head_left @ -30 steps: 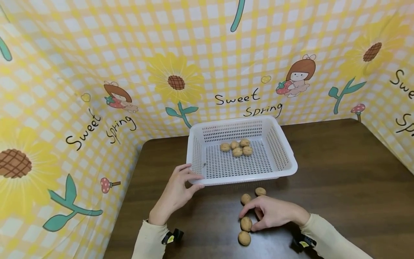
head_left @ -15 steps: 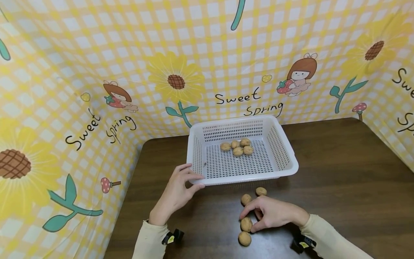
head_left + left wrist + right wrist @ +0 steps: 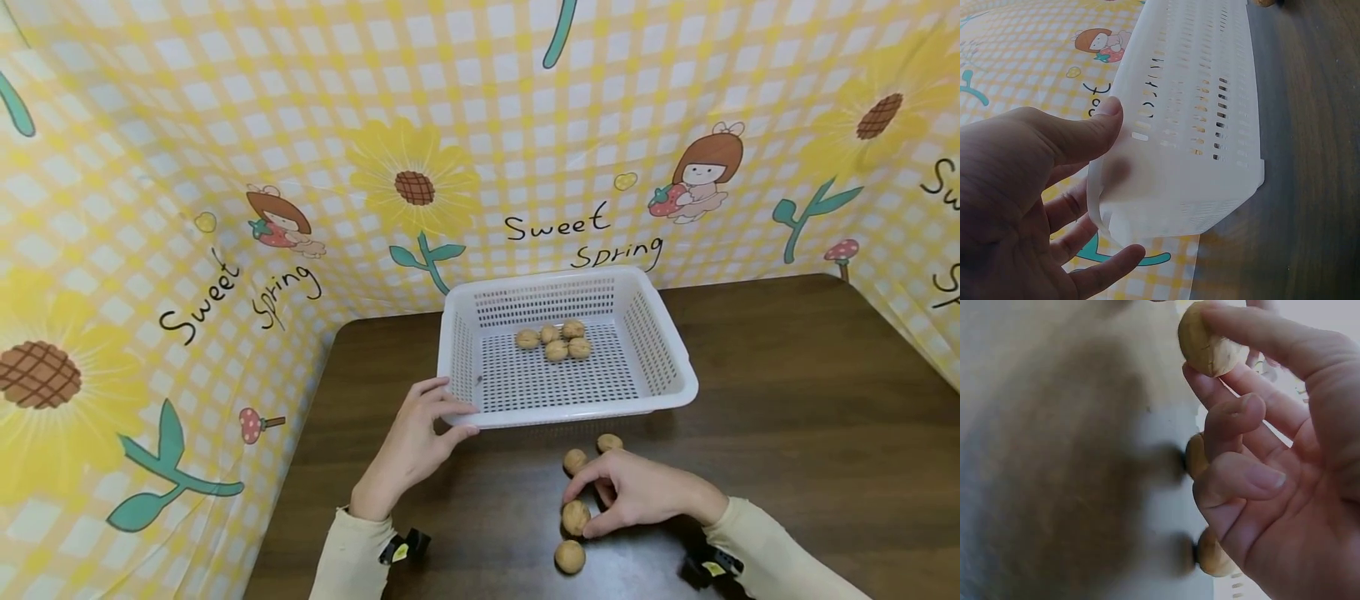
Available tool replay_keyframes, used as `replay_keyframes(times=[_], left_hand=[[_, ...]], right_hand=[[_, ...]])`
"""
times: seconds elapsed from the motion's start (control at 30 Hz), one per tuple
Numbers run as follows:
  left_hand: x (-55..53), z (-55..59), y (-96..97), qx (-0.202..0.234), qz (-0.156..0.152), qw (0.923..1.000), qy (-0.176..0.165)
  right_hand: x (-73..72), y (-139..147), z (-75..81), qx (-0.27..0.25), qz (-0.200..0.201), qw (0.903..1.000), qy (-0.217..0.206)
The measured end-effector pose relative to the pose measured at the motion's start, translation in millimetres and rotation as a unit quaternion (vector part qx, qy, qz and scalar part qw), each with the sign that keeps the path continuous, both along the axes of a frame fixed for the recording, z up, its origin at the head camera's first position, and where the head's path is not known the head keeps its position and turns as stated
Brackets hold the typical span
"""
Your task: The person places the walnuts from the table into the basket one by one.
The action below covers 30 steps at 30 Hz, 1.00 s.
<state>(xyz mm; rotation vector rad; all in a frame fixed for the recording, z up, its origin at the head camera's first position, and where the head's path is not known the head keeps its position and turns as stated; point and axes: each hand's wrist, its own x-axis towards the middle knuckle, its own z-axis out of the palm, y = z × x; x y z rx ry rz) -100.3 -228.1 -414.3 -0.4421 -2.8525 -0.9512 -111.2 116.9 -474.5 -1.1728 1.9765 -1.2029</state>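
Note:
My left hand (image 3: 408, 437) holds the near left corner of a white plastic basket (image 3: 570, 411). In the left wrist view the thumb (image 3: 1094, 128) lies against the basket's outer wall (image 3: 1179, 181), with the fingers at the rim's other side. Several walnuts (image 3: 556, 351) sit grouped inside the basket. Between thumb and fingertips, my right hand (image 3: 645, 492) pinches a walnut (image 3: 576, 517), low over the table; the right wrist view shows this walnut (image 3: 1207, 347) up close. Nearer the person is a loose walnut (image 3: 570, 557). Beyond the right hand are two more, one left (image 3: 575, 462) and one right (image 3: 610, 443).
The dark wooden table (image 3: 787, 400) extends to both sides of the basket. Yellow checked cloth (image 3: 450, 108) with printed flowers and figures hangs behind the table and along its sides, close behind the basket.
A small gap has opened between the pinched walnut and the one nearest the person. Both hands stay almost in place, and the head view has shifted slightly.

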Motion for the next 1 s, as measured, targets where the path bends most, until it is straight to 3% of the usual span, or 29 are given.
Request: replay_keyframes(times=[0.2, 0.4, 0.67, 1.0], left_hand=[[-1.0, 1.3, -0.4, 0.003, 0.001, 1.0, 0.004], [-1.1, 0.5, 0.2, 0.001, 0.0, 1.0, -0.002], [0.0, 2.0, 0.5, -0.003, 0.005, 1.0, -0.005], [1.0, 0.9, 0.6, 0.002, 0.004, 1.0, -0.004]], right_hand=[[-6.2, 1.7, 21.1, -0.002, -0.009, 0.9975, 0.071], [-12.0, 4.7, 47.1, -0.004, -0.003, 0.9968, 0.08], [-24.5, 8.7, 90.9, 0.021, -0.019, 0.9922, 0.122], [-67.3, -4.4, 139.8, 0.056, -0.079, 0.9861, 0.135]])
